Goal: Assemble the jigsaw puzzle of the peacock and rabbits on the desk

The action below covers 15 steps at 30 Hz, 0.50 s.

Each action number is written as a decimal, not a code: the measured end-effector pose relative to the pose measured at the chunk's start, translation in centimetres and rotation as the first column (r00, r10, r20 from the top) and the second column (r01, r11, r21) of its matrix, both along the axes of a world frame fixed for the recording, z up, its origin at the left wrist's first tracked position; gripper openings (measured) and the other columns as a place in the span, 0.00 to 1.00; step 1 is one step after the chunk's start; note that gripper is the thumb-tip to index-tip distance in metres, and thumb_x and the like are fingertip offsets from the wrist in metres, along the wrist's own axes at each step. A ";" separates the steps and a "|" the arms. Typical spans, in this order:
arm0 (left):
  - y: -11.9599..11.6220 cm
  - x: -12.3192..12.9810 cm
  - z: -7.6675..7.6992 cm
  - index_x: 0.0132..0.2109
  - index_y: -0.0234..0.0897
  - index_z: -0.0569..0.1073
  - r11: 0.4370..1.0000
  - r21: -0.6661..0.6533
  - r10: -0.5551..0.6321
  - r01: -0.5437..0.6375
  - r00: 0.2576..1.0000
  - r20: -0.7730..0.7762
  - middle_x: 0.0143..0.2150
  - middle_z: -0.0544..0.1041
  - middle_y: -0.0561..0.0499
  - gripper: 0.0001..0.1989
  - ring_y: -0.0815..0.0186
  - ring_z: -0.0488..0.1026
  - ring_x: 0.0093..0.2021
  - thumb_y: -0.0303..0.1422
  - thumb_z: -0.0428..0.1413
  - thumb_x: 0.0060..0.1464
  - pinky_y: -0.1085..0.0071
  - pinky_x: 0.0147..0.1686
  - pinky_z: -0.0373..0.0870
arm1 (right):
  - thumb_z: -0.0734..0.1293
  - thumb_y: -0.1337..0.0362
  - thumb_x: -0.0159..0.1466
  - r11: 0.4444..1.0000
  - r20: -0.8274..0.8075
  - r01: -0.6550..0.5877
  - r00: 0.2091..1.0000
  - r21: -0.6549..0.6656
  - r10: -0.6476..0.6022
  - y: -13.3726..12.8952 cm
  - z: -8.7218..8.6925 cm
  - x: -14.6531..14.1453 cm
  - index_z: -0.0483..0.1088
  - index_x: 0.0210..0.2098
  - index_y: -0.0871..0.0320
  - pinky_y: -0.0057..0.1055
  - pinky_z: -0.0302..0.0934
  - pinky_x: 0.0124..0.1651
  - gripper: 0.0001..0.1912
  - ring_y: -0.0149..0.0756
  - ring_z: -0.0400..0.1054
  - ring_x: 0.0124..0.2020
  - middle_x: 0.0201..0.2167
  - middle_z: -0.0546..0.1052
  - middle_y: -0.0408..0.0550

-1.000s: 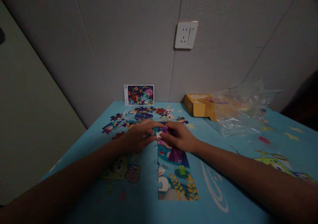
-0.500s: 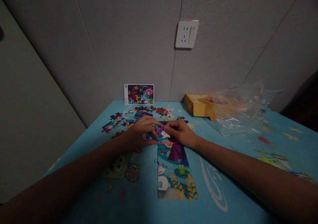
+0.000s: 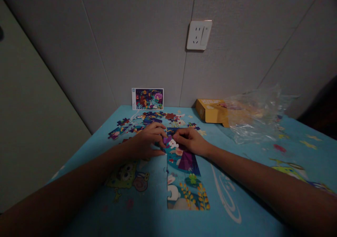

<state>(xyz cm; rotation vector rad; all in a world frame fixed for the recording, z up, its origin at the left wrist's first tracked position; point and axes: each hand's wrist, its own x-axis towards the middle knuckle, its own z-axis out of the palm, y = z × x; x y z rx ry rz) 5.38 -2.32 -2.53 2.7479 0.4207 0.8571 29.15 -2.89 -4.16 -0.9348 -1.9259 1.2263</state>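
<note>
The left hand (image 3: pixel 150 140), thumb and fingers parted, meets the left edge of a long purple-and-teal jigsaw strip (image 3: pixel 185 181); the right hand (image 3: pixel 193 141), fingertips bunched, rests over it — whether either grips, I cannot tell. The strip runs toward six o'clock — a yellow rectangular box (image 3: pixel 213 112) sits at two.

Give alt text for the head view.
Left hand and right hand are at the far end of a partly assembled jigsaw puzzle on a blue cartoon-print cloth. Beyond: scattered pieces, upright picture card, yellow box, clear plastic.
</note>
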 end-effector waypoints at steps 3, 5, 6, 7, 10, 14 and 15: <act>0.0 -0.1 -0.1 0.33 0.38 0.76 1.000 -0.006 -0.003 0.003 1.000 -0.001 0.44 0.77 0.46 0.06 0.55 0.66 0.58 0.32 0.66 0.51 0.53 0.57 0.66 | 0.66 0.39 0.59 1.000 0.020 0.000 1.000 0.005 0.000 0.0 0.0 0.0 0.62 0.21 0.59 0.25 0.44 0.21 0.29 0.24 0.51 0.18 0.15 0.61 0.38; 0.1 -0.1 -0.2 0.33 0.38 0.76 1.000 -0.008 -0.010 0.010 1.000 0.005 0.44 0.77 0.46 0.06 0.55 0.66 0.59 0.32 0.66 0.51 0.53 0.57 0.66 | 0.66 0.39 0.59 1.000 0.029 -0.006 1.000 0.012 0.005 0.0 0.1 0.0 0.63 0.21 0.59 0.25 0.44 0.21 0.28 0.24 0.51 0.18 0.15 0.61 0.38; 0.1 -0.1 -0.2 0.33 0.38 0.76 1.000 -0.008 -0.014 0.014 1.000 0.006 0.44 0.77 0.46 0.07 0.55 0.65 0.59 0.32 0.66 0.51 0.53 0.57 0.66 | 0.65 0.40 0.59 1.000 0.032 -0.009 0.999 0.015 0.009 0.0 0.1 0.0 0.63 0.21 0.59 0.25 0.44 0.21 0.28 0.24 0.51 0.18 0.15 0.62 0.38; 0.2 -0.1 -0.3 0.33 0.38 0.76 1.000 -0.007 -0.018 0.018 1.000 0.006 0.45 0.76 0.46 0.07 0.55 0.65 0.59 0.32 0.66 0.50 0.53 0.58 0.65 | 0.65 0.40 0.59 1.000 0.035 -0.012 0.999 0.017 0.011 0.0 0.1 0.0 0.63 0.21 0.59 0.25 0.44 0.21 0.28 0.24 0.51 0.18 0.15 0.62 0.38; 0.1 -0.1 -0.1 0.33 0.38 0.76 1.000 -0.015 -0.024 0.024 1.000 0.008 0.45 0.76 0.46 0.06 0.54 0.65 0.59 0.31 0.66 0.50 0.52 0.57 0.65 | 0.65 0.40 0.60 1.000 0.040 -0.018 0.999 0.025 0.017 0.0 0.1 0.0 0.63 0.22 0.59 0.25 0.45 0.21 0.28 0.25 0.52 0.18 0.15 0.62 0.39; -0.3 -0.2 0.5 0.33 0.37 0.75 0.998 -0.049 -0.028 0.027 1.000 -0.014 0.44 0.76 0.45 0.06 0.53 0.65 0.59 0.30 0.66 0.51 0.53 0.55 0.66 | 0.65 0.43 0.61 0.998 0.060 -0.038 0.998 0.054 0.035 0.0 0.0 0.1 0.64 0.22 0.60 0.25 0.46 0.22 0.26 0.25 0.52 0.19 0.16 0.63 0.39; -0.4 -0.3 0.7 0.32 0.37 0.75 0.998 -0.057 -0.026 0.024 0.999 -0.027 0.43 0.76 0.45 0.06 0.53 0.65 0.59 0.30 0.66 0.51 0.54 0.55 0.66 | 0.65 0.44 0.62 0.997 0.067 -0.042 0.997 0.071 0.037 0.1 0.0 0.1 0.65 0.22 0.60 0.25 0.46 0.22 0.26 0.25 0.52 0.19 0.17 0.63 0.40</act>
